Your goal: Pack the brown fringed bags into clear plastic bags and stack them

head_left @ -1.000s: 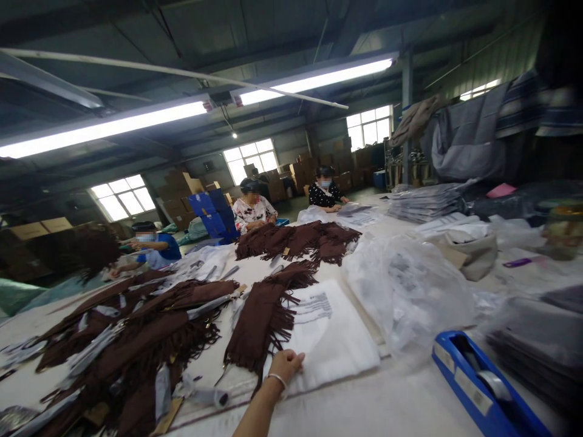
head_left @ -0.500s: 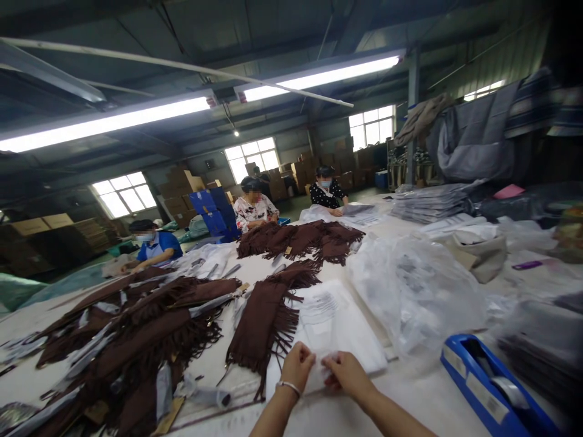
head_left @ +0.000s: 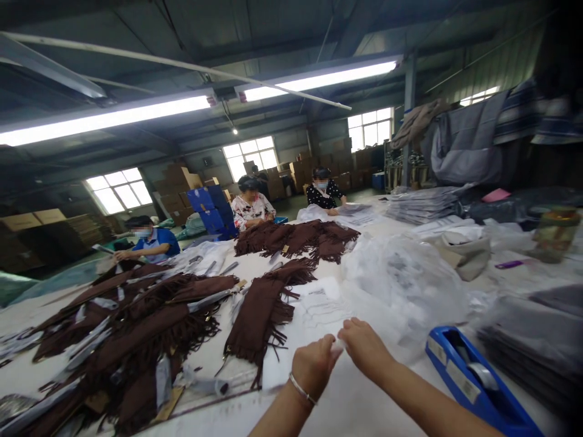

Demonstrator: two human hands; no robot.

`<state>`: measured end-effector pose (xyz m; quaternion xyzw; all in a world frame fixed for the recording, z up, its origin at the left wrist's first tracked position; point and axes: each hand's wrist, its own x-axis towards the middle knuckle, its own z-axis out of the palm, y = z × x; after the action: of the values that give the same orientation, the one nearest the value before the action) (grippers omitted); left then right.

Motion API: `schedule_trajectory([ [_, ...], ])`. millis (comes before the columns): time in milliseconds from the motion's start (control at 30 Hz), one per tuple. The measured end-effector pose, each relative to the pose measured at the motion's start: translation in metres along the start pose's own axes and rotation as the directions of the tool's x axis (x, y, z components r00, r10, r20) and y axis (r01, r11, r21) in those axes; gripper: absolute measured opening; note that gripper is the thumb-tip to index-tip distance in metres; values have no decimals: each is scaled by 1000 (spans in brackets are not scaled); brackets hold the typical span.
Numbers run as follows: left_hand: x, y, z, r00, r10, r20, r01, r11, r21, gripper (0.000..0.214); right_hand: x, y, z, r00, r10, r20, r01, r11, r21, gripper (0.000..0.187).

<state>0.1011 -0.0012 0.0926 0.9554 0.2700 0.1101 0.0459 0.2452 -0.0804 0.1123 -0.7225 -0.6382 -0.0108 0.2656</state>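
My left hand (head_left: 312,367), with a bracelet at its wrist, is closed in a pinch at the front of the table. Close beside it my right hand (head_left: 367,347) pinches too, the fingertips of both nearly touching. Between them shows a bit of thin clear plastic bag (head_left: 337,345); most of it is hard to see against the white. Just beyond lies a flat stack of clear plastic bags (head_left: 319,306) with printed lines. A folded brown fringed scarf (head_left: 257,315) lies to the left of the stack, apart from my hands.
A blue tape dispenser (head_left: 476,382) stands at right, near bagged dark goods (head_left: 528,346). Crumpled clear plastic (head_left: 401,285) lies behind my hands. More brown scarves (head_left: 150,334) with tags and grey plastic strips cover the left. Several people sit across the table. A jar (head_left: 556,233) stands far right.
My hands have moved right and up, closer together, with the thin plastic between them. The view has shifted slightly. At far left, a co-worker in blue has raised a hand holding a strip.
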Motion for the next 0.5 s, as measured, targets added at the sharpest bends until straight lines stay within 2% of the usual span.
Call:
schedule_trajectory([
  [67,-14,1,-12,993,-36,116,22,992,122,30,-10,16,3,998,45,36,-46,999,16,28],
  [133,-33,-12,-25,975,-155,160,119,969,216,22,-29,32,4,995,92,23,-94,993,73,31],
  [233,-72,-46,-37,938,-326,115,289,923,254,36,-66,52,3,977,215,-13,-208,958,197,40],
  [267,-87,-57,-37,919,-392,51,369,897,242,39,-79,58,4,964,264,-23,-250,935,251,44],
  [333,-112,-69,-29,831,-545,-112,553,831,58,41,-101,66,11,923,383,-35,-334,844,419,51],
  [367,-122,-70,-23,764,-632,-130,619,775,-129,41,-110,68,17,891,454,-34,-373,771,516,54],
  [400,-129,-68,-16,699,-710,-86,650,681,-338,40,-117,69,25,849,528,-25,-406,681,609,56],
  [433,-132,-64,-9,656,-755,2,650,564,-510,38,-123,70,33,800,600,-6,-429,580,692,58],
  [467,-131,-58,-1,635,-764,116,626,420,-657,37,-126,71,40,751,660,20,-440,478,760,61],
  [500,-127,-52,5,631,-742,226,586,265,-766,37,-127,72,47,711,701,51,-441,389,809,64],
])
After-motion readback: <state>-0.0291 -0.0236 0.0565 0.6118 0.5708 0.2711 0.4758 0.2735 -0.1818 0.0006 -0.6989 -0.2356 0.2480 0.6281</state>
